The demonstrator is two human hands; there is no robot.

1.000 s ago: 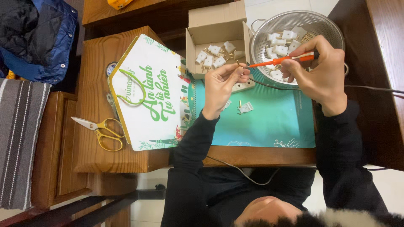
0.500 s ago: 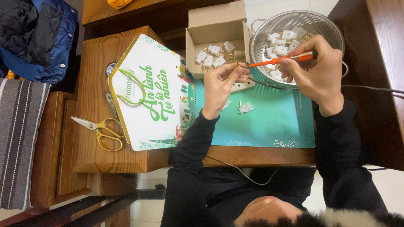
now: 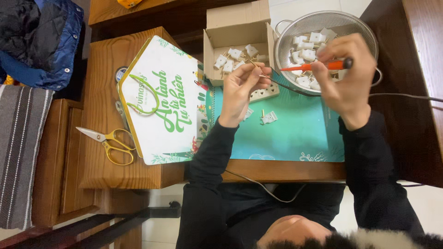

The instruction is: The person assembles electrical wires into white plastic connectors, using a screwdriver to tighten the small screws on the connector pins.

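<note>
My left hand [image 3: 241,90] pinches a small metal-pronged plug part and the end of a dark cable [image 3: 401,96] that runs off to the right. My right hand [image 3: 348,78] grips an orange-shafted screwdriver [image 3: 311,67], whose tip points left at the piece in my left hand. Both hands hover above a teal mat [image 3: 300,138]. On the mat lie a white plug piece [image 3: 269,118] and a white socket block [image 3: 265,92], which is partly hidden by my left hand.
A metal colander [image 3: 323,20] and an open cardboard box [image 3: 235,34] each hold several white plug parts. A house-shaped white and green card bag [image 3: 161,101] and yellow-handled scissors [image 3: 108,140] lie on the wooden table at left. A blue jacket [image 3: 39,44] and striped cloth [image 3: 20,152] are at far left.
</note>
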